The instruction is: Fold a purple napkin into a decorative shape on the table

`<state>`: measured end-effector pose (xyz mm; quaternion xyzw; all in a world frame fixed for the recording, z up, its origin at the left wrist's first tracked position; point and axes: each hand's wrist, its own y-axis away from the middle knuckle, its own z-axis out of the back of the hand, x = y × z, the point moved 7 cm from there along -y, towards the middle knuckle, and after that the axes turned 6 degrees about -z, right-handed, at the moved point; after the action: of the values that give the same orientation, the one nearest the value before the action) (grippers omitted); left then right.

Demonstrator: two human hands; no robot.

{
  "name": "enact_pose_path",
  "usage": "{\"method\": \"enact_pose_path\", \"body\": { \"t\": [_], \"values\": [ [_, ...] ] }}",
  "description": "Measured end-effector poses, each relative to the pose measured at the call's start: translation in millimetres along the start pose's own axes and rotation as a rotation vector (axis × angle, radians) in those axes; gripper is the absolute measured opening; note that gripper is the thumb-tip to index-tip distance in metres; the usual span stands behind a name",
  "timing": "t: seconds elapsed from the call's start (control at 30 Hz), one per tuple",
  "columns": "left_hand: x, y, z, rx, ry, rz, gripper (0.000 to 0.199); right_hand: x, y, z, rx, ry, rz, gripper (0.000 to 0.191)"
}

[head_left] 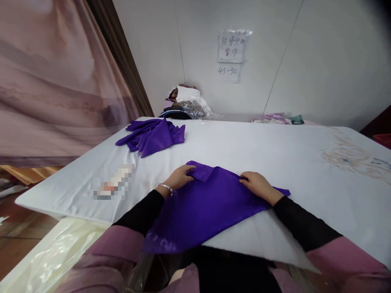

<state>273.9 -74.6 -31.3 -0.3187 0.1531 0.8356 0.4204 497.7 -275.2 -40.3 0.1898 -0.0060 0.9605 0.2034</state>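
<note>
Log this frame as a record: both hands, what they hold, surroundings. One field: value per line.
left hand: pinching the turned-over corner of the purple cloth
left wrist: bracelet
right hand: fingertips on the cloth's far edge
cloth state: spread out, one corner flap folded over
surface: white-topped table
far left on table: crumpled purple heap
nearer left on table: pixelated item, identity unclear
wall: handwritten sign, lower sheet reading 45-50

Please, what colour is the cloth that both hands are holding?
Purple; this cloth shows best in the head view.
</note>
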Motion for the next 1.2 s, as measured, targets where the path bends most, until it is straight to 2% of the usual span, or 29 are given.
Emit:
{"method": "enact_pose_path", "body": {
  "t": [0.07,0.1,0.17,0.27,0.37,0.57,0.67,0.83,0.93,1.2],
  "values": [
    [-12,-1,-5.3,0.025,-0.018,-0.126,0.046,-1,3,-1,-0.002,-0.016,-0.004,0.024],
    [-14,-3,-7.0,0.023,-0.041,-0.136,0.038,-1,4,-2,-0.006,-0.020,-0.008,0.025],
    [-8,-9,-6.9,-0.008,-0.110,-0.037,0.027,-2,5,-1,-0.014,-0.023,-0.017,0.027],
    [6,-18,-0.6,-0.063,-0.236,0.155,0.032,-3,7,-1,-0.017,-0.044,-0.010,0.030],
    [15,-23,5.9,-0.088,-0.322,0.241,0.035,-8,14,1,-0.012,-0.069,0.007,0.032],
    [16,-19,6.4,-0.060,-0.431,0.290,0.028,-48,39,15,-0.048,0.003,-0.101,0.034],
    [12,-7,5.1,-0.032,-0.450,0.283,0.026,-71,50,23,-0.049,0.001,-0.132,0.030],
    [12,17,12.0,-0.033,-0.488,0.308,0.029,-105,62,31,-0.130,-0.025,-0.196,0.029],
    [14,21,15.8,-0.034,-0.505,0.326,0.033,-113,65,30,-0.160,-0.070,-0.197,0.029],
    [13,5,12.0,-0.006,-0.511,0.319,0.032,-123,71,26,-0.246,-0.061,-0.224,0.030]
  ]
}}
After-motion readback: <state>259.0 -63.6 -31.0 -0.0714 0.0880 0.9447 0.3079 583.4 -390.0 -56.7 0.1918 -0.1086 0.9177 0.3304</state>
